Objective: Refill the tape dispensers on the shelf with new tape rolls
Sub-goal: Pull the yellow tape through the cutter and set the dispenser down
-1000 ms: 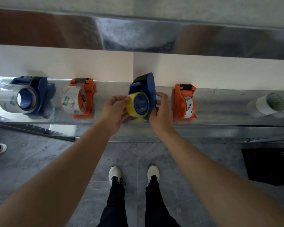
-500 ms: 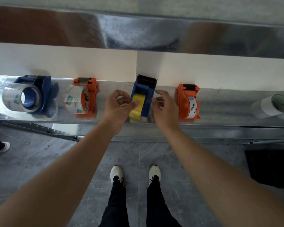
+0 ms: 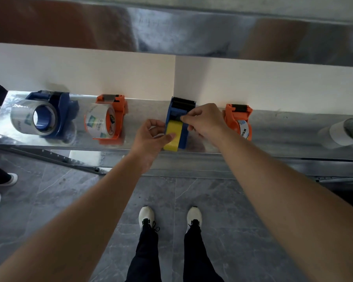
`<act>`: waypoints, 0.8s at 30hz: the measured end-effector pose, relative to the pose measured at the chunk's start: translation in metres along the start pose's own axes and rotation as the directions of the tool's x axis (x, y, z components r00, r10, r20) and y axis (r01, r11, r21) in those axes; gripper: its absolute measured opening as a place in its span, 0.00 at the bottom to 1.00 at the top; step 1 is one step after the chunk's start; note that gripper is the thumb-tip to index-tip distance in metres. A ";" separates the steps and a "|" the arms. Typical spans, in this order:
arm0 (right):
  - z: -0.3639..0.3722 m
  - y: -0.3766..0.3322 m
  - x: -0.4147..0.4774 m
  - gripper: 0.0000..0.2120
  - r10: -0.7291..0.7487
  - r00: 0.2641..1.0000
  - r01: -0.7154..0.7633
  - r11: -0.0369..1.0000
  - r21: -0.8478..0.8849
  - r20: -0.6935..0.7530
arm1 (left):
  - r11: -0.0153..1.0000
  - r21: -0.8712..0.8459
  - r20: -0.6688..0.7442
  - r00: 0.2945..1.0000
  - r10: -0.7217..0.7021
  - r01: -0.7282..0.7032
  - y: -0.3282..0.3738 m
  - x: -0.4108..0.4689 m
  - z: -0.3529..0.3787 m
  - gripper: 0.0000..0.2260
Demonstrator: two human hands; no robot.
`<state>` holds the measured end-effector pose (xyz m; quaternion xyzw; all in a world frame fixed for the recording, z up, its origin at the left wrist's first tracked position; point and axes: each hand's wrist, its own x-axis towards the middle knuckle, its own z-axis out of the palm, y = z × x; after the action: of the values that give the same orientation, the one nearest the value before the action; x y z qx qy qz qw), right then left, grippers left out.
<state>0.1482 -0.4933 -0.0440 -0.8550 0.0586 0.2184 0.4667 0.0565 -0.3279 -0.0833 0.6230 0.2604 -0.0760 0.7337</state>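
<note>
Shelf (image 3: pixel 283 139), metal, reflective, holding a row of dispensers set with cutter ends toward the back wall, presumably so each roll faces the person.

1. Large blue dispenser (image 3: pixel 57 110), far left; carries a clear roll (image 3: pixel 32 118), turned so the core faces outward. Appears loaded.
2. Orange dispenser (image 3: pixel 118 117); carries a printed clear roll (image 3: pixel 99 123). Appears loaded.
3. Left hand (image 3: pixel 149 139); thumb pressed on the near face of the yellow roll (image 3: pixel 172 137), fingers curled loosely beside it, likely to keep the roll from turning.
4. Blue dispenser (image 3: pixel 183 119), centre; the yellow roll sits in it, upright, serrated cutter at the far end.
5. Right hand (image 3: pixel 206 121); thumb and forefinger pinched together over the dispenser just behind the roll, probably on the tape's free end to draw it toward the cutter; the tape itself is too small to confirm.
6. Small orange dispenser (image 3: pixel 239 121); holds a narrow printed roll.
7. White spare rolls (image 3: pixel 340 135), far right, well apart from the row, seemingly stock in reserve.
</note>
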 end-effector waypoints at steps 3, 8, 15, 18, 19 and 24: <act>0.009 -0.006 0.003 0.08 0.122 0.992 -0.126 0.986 0.105 0.045 | 0.998 0.003 0.030 0.998 -0.058 0.058 -0.003 0.001 -0.002 0.20; 0.023 -0.010 0.004 0.04 0.138 0.987 -0.146 0.985 0.088 0.085 | 0.989 0.012 0.133 0.980 -0.148 0.148 0.006 -0.003 0.003 0.15; 0.023 0.005 0.011 0.12 -0.113 0.994 0.105 0.949 -0.298 -0.010 | 0.992 0.101 0.038 0.996 -0.079 0.075 0.003 -0.005 0.014 0.15; 0.024 0.012 0.007 0.13 -0.233 0.971 0.177 0.854 -0.489 -0.056 | 0.997 0.063 0.073 0.996 -0.046 0.041 -0.003 -0.009 0.011 0.13; 0.025 0.014 0.004 0.14 -0.265 0.962 0.192 0.835 -0.516 -0.069 | 0.998 0.059 0.094 0.995 -0.032 0.027 -0.004 -0.010 0.009 0.13; 0.025 0.023 -0.005 0.14 -0.384 0.916 0.312 0.862 -0.399 -0.113 | 1.000 0.022 0.210 0.977 -0.019 0.014 -0.001 -0.012 -0.005 0.08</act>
<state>0.1289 -0.4858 -0.0718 -0.9410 -0.0959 0.0552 0.3197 0.0444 -0.3258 -0.0793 0.6165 0.1857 -0.1502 0.7502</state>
